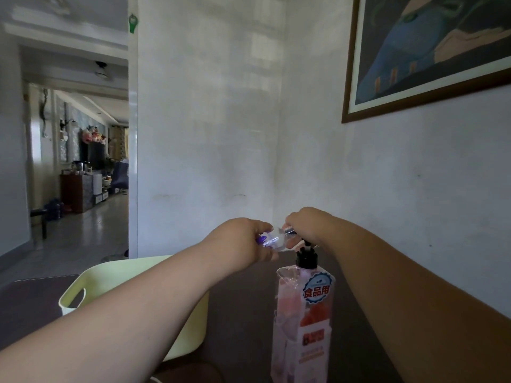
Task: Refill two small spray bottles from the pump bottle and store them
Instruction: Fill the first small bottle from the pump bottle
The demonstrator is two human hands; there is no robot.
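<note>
— Containers?
— Clear spray bottle (pixel 273 240) lies sideways, gripped in the fingers of the left hand (pixel 243 241). The right hand (pixel 307 223) pinches its silver neck, just above the pink pump bottle (pixel 302 313) on the bench (pixel 243 313).
— Around?
— Pale-yellow basket (pixel 110 277) at left, contents hidden behind the forearm.

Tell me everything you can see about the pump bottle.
The pump bottle is tall clear plastic, pinkish, with red-and-pink labels, a blue-edged badge and a black collar. It stands upright on the dark table, right of the pale yellow basket. The right hand curls over its pump head; the left hand holds a small spray bottle beside it.
</note>
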